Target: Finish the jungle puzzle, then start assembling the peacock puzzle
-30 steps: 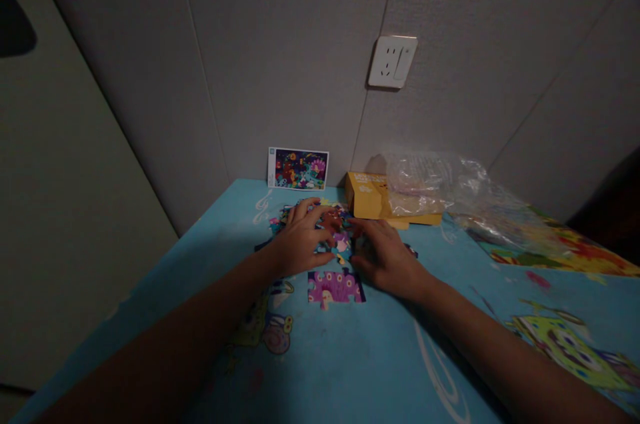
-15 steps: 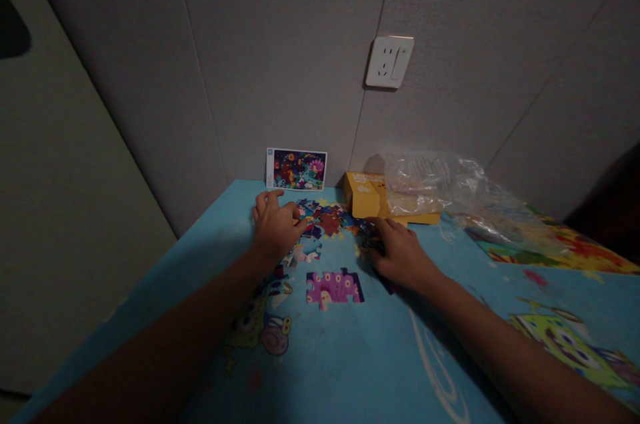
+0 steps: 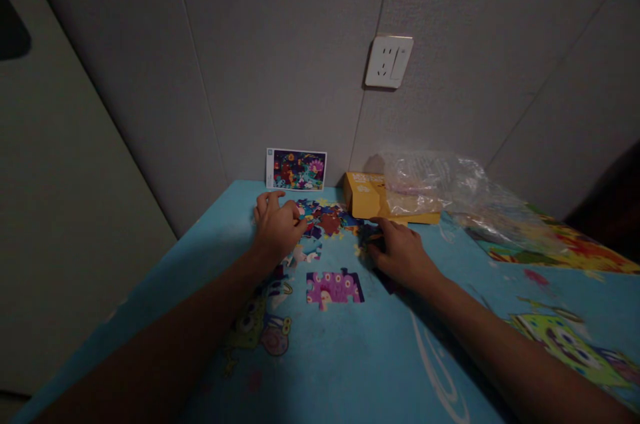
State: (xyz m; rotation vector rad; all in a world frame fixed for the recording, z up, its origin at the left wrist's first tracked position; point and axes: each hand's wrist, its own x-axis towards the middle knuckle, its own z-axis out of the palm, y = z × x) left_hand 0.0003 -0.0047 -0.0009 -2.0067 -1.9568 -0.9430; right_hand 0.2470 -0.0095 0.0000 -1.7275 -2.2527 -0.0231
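Purple puzzle section (image 3: 334, 288) lies on the blue tablecloth (image 3: 350, 364), nearest me, untouched. Beyond it, the assembled puzzle cluster (image 3: 327, 219). My left hand (image 3: 275, 227) rests loosely curled on the cluster's left edge, fingertips touching pieces. My right hand (image 3: 403, 252) presses its right edge, fingers bent; whether it pinches a piece, I cannot tell. Yellow box (image 3: 370, 197) just behind the cluster; reference card (image 3: 296, 169) against the wall.
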